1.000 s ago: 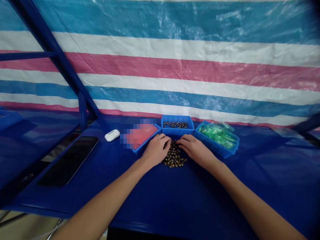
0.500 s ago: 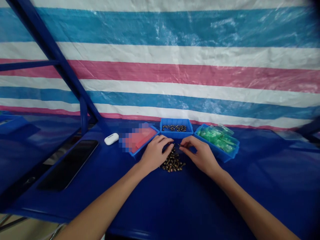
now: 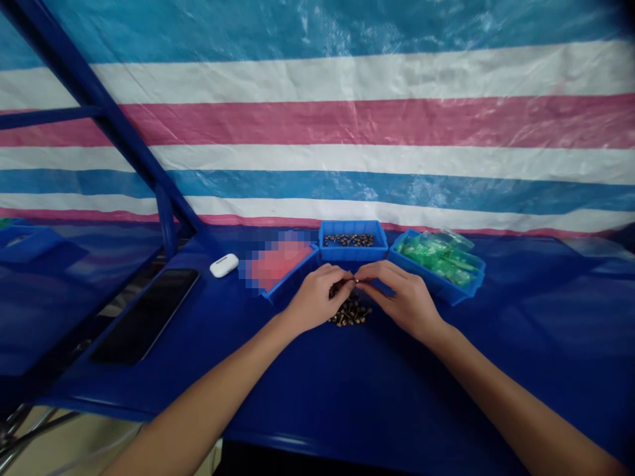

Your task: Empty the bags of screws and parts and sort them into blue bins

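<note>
My left hand (image 3: 317, 297) and my right hand (image 3: 404, 294) meet fingertip to fingertip, each closed in a pinch. A tiny shiny piece shows between them, seemingly a small screw (image 3: 356, 280); the fingers cover most of it. Below the fingers lies a loose pile of brass-coloured screws (image 3: 351, 313), partly hidden by my left hand. Just behind the hands stands a blue bin (image 3: 353, 253) with more small screws in it.
A blue bin (image 3: 292, 272) with blurred-out red contents sits left, and another blue bin (image 3: 446, 284) with green plastic packets (image 3: 439, 258) sits right. Farther left are a white earbud case (image 3: 224, 265) and a black phone (image 3: 146, 316). A blue metal frame (image 3: 124, 142) rises beside a striped sheet.
My hands have come together; the gap between their fingertips has closed. My view has tilted slightly, so the bins appear a little higher.
</note>
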Tool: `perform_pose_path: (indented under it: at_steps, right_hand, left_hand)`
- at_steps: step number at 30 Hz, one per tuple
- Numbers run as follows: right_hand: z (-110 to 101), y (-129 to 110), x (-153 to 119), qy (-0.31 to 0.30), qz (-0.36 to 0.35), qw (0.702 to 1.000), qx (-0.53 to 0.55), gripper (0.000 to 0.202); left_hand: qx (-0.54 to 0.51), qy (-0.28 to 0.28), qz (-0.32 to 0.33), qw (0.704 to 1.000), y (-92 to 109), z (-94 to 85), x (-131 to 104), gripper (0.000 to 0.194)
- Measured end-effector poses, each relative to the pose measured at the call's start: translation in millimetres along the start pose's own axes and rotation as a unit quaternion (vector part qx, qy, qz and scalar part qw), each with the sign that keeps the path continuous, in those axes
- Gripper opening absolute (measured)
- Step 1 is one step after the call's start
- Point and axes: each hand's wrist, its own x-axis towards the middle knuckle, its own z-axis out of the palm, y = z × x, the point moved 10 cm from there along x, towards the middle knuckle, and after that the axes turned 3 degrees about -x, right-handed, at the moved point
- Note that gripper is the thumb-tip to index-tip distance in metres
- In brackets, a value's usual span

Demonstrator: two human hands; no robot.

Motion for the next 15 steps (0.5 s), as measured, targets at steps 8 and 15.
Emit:
perform_pose_path:
  at_steps: [8, 15]
  right_hand:
    - [4, 13, -1, -0.01, 0.017, 1.0, -0.011, 0.019]
    - [8, 12, -2, -0.005, 0.045, 0.999, 0.023, 0.015]
  left_hand:
    - [0.041, 0.01, 0.03, 0.999, 0, -1.5, 0, 0.021]
    - [0.062, 0.009, 0.065, 0.996, 6, -1.5, -3, 0.019]
